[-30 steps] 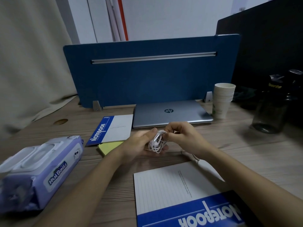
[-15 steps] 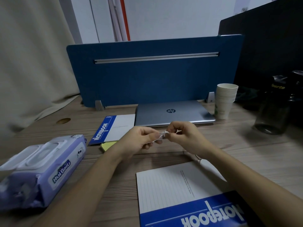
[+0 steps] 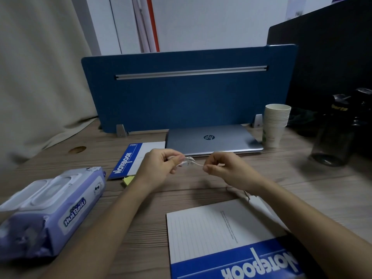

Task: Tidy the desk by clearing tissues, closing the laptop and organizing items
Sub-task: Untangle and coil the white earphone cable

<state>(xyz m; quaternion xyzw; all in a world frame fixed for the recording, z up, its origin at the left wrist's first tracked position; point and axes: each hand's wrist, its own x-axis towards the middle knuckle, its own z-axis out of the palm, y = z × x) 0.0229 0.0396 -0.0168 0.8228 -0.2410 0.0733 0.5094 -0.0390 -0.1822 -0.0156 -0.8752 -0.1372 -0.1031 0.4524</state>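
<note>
Laptop [image 3: 213, 138] already closed by divider; no loose tissues in view; left hand [image 3: 159, 170] pinches coiled white earphone cable [image 3: 188, 161] above desk [image 3: 302, 178], right hand [image 3: 227, 170] pinches its free end (winding seemingly unfinished); notebooks [image 3: 221, 238], wipes pack [image 3: 50, 214] seemingly left to sort.
</note>
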